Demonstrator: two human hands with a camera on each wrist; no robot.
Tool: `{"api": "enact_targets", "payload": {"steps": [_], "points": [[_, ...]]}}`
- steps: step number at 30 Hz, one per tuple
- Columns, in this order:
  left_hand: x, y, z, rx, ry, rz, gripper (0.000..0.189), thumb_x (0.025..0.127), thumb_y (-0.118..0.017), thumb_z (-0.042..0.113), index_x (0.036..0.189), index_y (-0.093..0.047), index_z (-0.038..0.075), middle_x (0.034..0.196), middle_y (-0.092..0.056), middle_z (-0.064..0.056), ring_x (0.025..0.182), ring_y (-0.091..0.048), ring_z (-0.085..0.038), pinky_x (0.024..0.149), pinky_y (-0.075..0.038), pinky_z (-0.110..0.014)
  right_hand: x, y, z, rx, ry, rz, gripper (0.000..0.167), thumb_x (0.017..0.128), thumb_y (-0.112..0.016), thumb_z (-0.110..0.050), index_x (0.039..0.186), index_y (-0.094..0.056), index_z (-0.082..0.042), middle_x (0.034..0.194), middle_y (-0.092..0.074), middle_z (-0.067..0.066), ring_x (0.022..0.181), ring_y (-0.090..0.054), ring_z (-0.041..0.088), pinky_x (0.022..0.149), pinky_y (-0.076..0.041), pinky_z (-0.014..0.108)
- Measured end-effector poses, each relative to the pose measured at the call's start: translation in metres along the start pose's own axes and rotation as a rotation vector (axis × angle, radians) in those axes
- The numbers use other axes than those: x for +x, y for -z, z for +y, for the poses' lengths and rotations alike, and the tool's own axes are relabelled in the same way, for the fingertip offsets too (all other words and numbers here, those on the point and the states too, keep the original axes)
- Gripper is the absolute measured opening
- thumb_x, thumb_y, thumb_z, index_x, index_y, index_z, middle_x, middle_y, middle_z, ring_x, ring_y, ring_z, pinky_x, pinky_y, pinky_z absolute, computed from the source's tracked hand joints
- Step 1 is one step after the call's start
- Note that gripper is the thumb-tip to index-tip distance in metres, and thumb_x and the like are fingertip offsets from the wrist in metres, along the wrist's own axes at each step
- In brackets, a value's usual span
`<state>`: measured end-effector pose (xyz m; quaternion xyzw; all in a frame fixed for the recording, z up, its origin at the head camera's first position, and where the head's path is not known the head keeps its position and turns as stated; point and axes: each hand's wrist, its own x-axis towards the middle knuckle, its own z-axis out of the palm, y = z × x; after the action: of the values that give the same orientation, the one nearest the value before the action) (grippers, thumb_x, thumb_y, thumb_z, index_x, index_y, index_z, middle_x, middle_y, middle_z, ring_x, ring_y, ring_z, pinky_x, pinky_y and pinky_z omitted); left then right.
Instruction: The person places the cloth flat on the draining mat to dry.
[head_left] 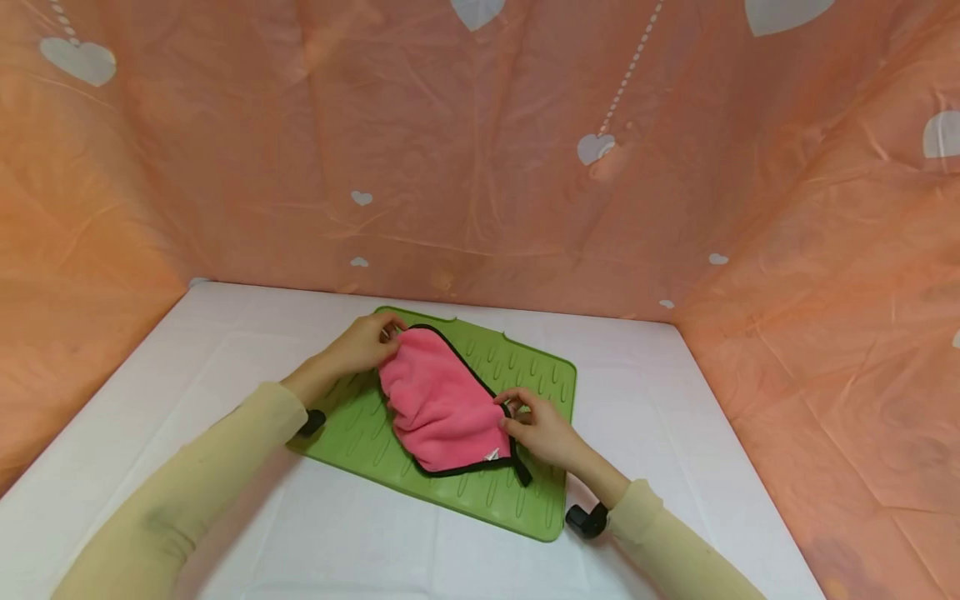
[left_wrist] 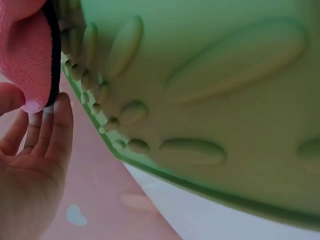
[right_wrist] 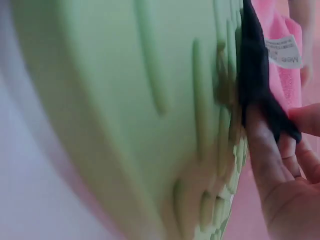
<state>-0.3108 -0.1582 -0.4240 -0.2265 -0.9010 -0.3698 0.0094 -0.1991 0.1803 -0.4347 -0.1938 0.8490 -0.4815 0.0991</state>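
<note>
A pink cloth (head_left: pixel 442 400) with black edging lies rumpled over the green ribbed mat (head_left: pixel 480 500) in the head view. My left hand (head_left: pixel 370 340) pinches its far left corner between thumb and fingers; the left wrist view shows the pink fabric (left_wrist: pixel 30 60) in that grip. At the cloth's right side my right hand (head_left: pixel 546 425) pinches the black-edged corner. In the right wrist view the black trim (right_wrist: pixel 255 70) runs over the fingers, and a white label (right_wrist: pixel 284 51) with print shows beside it. A black loop (head_left: pixel 522 473) hangs from the near right corner.
The mat lies at an angle on a white-covered table (head_left: pixel 360 533). An orange curtain (head_left: pixel 465 167) with pale hearts encloses the back and both sides. Black wrist devices sit at the left cuff (head_left: pixel 312 422) and the right cuff (head_left: pixel 587 521).
</note>
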Motion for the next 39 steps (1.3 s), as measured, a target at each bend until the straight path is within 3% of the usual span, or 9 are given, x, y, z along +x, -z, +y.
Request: {"api": "enact_targets", "payload": {"steps": [9, 14, 17, 23, 28, 33, 39], "points": [[-0.008, 0.007, 0.001, -0.066, 0.004, 0.077, 0.031, 0.097, -0.061, 0.001, 0.127, -0.063, -0.007, 0.105, -0.067, -0.020, 0.093, -0.067, -0.032, 0.077, -0.054, -0.040, 0.008, 0.016, 0.012, -0.026, -0.009, 0.125, 0.024, 0.100, -0.065, -0.001, 0.124, -0.066, -0.002, 0.111, -0.061, 0.015, 0.099, -0.072, 0.028, 0.070, -0.050, 0.023], [-0.011, 0.009, -0.001, -0.067, 0.007, 0.088, 0.032, 0.099, -0.061, 0.002, 0.130, -0.061, -0.007, 0.107, -0.066, -0.021, 0.095, -0.065, -0.033, 0.080, -0.054, -0.044, 0.019, 0.029, 0.018, -0.090, 0.030, 0.162, 0.017, 0.099, -0.065, 0.002, 0.113, -0.073, -0.003, 0.110, -0.070, 0.014, 0.078, -0.067, 0.016, 0.065, -0.050, 0.025], [-0.012, 0.010, -0.002, -0.071, 0.000, 0.098, 0.032, 0.100, -0.063, 0.003, 0.130, -0.061, -0.007, 0.107, -0.066, -0.021, 0.095, -0.064, -0.033, 0.081, -0.053, -0.044, 0.028, 0.038, 0.022, -0.186, 0.053, 0.185, 0.017, 0.098, -0.065, 0.002, 0.107, -0.077, -0.005, 0.103, -0.072, 0.010, 0.072, -0.060, 0.011, 0.065, -0.049, 0.025], [-0.013, 0.009, -0.005, -0.060, -0.048, 0.133, 0.030, 0.098, -0.067, 0.002, 0.127, -0.063, -0.008, 0.112, -0.062, -0.024, 0.096, -0.064, -0.037, 0.085, -0.053, -0.048, 0.049, 0.054, 0.033, -0.362, 0.109, 0.259, 0.018, 0.094, -0.067, 0.004, 0.100, -0.081, -0.005, 0.102, -0.070, 0.011, 0.081, -0.064, 0.021, 0.076, -0.052, 0.035], [-0.012, 0.005, -0.007, 0.001, -0.093, 0.137, 0.019, 0.098, -0.068, 0.001, 0.117, -0.072, -0.002, 0.117, -0.061, -0.026, 0.095, -0.064, -0.037, 0.082, -0.053, -0.050, 0.067, 0.063, 0.036, -0.419, 0.189, 0.245, 0.017, 0.094, -0.067, 0.006, 0.100, -0.081, -0.002, 0.103, -0.071, 0.016, 0.098, -0.069, 0.034, 0.088, -0.055, 0.048], [-0.009, 0.002, -0.009, 0.055, -0.145, 0.122, 0.017, 0.096, -0.067, -0.004, 0.111, -0.076, -0.004, 0.120, -0.064, -0.028, 0.111, -0.061, -0.045, 0.097, -0.049, -0.058, 0.084, 0.068, 0.040, -0.489, 0.258, 0.211, 0.018, 0.096, -0.065, 0.007, 0.101, -0.081, 0.001, 0.103, -0.069, 0.018, 0.100, -0.068, 0.037, 0.090, -0.055, 0.049], [-0.002, -0.001, -0.009, 0.148, -0.168, 0.053, 0.021, 0.097, -0.060, -0.009, 0.114, -0.072, -0.012, 0.127, -0.061, -0.032, 0.122, -0.057, -0.050, 0.104, -0.047, -0.058, 0.099, 0.067, 0.042, -0.547, 0.225, 0.124, 0.025, 0.096, -0.057, 0.011, 0.108, -0.078, 0.004, 0.108, -0.066, 0.021, 0.105, -0.065, 0.040, 0.096, -0.054, 0.050]]}}
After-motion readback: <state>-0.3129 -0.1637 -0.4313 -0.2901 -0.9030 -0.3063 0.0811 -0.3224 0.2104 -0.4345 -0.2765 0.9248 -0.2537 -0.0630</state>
